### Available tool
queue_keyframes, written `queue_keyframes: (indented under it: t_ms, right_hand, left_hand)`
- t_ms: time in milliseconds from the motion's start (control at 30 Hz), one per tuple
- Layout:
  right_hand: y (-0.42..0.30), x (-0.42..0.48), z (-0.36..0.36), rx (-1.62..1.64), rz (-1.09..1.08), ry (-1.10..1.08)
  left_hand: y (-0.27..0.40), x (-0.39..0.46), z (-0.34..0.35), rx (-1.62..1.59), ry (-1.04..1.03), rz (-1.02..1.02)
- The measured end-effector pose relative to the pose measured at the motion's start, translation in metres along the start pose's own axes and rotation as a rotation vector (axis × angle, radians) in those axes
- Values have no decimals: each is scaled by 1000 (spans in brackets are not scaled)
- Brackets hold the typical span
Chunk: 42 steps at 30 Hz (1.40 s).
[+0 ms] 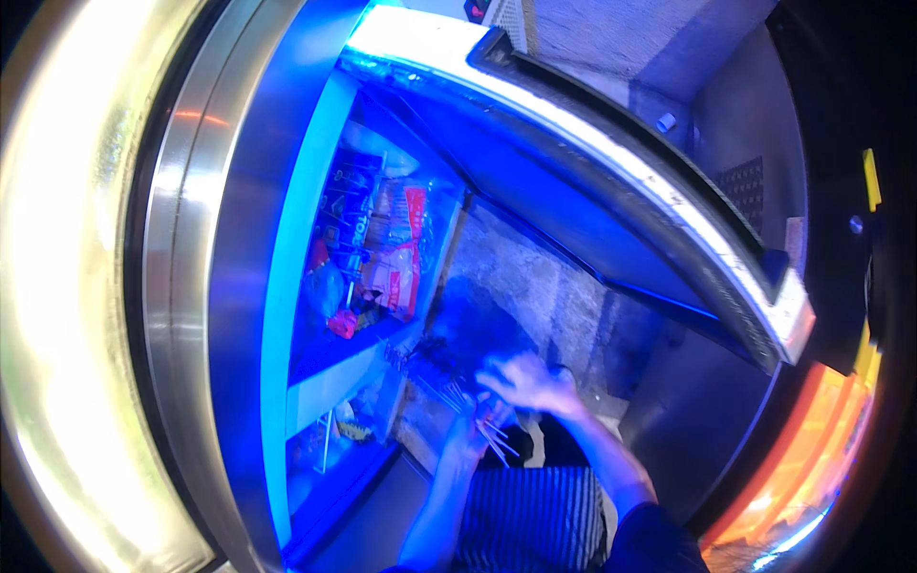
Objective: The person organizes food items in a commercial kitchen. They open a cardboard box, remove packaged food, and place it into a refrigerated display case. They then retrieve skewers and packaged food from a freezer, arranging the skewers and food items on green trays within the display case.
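Note:
My left hand [469,433] is closed around a bundle of thin sticks, which look like skewers [496,438]. Their pale ends stick out below my fist, and dark, bushy material [430,356] shows near their far ends, too dim to identify. Just above and to the right, my right hand [523,383] is blurred, its fingers apart with nothing visible in them. Both hands are in front of an open, blue-lit cabinet [337,390]. A striped apron [530,516] covers my front below them.
Plastic-wrapped packages [394,251] bearing print crowd the cabinet's upper shelf; small items [351,426] lie lower. A white-edged panel [609,150] with a black strip slants overhead to the right. Metal trim [183,286] and a bright lit panel [64,286] border the left.

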State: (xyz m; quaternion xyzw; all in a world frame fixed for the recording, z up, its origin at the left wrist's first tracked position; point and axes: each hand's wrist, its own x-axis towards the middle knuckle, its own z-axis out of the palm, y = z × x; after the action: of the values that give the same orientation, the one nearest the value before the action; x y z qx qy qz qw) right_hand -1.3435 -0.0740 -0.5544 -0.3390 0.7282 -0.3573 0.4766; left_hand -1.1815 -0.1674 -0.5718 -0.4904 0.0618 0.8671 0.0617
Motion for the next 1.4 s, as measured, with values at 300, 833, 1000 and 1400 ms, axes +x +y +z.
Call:
queue_keyframes:
  t_ms: [300, 833, 1000, 1400]
  right_hand:
    - [35, 330, -19, -605, -98, 694]
    - [27, 389, 38, -643, -238, 370]
    - [23, 356, 0, -604, -309, 420]
    - [92, 175, -15, -456, 214, 344]
  left_hand:
    - [-23, 65, -68, 42, -117, -113]
    - [-27, 74, -91, 76, 19, -198]
    - [-34, 58, -81, 59, 10, -212]
    - [-38, -12, -44, -112, -75, -280]
